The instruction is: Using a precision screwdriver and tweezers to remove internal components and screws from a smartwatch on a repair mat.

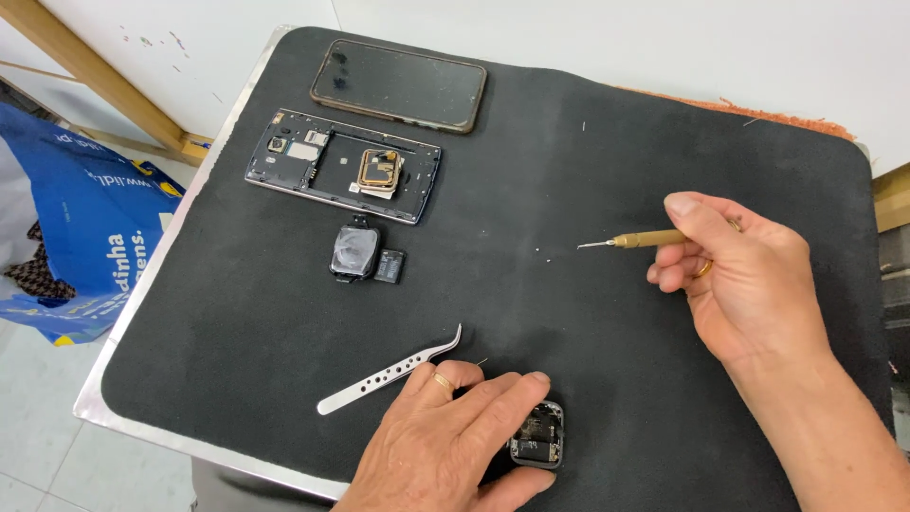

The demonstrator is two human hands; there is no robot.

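My left hand [445,441] rests on the black mat at the near edge and pins a small opened smartwatch body [537,435] between thumb and fingers. Its inner parts face up. My right hand [739,275] hovers at the right and grips a thin gold-coloured precision screwdriver [633,240], tip pointing left. Curved steel tweezers [391,371] lie just left of my left hand, untouched. A detached watch screen with a small black part [365,254] lies in the mat's middle.
At the back of the black mat [569,161] lie a smartphone, screen up, [399,85] and an opened phone frame with exposed parts [343,165]. The mat covers a metal-edged table. A blue bag [71,228] sits on the floor at left.
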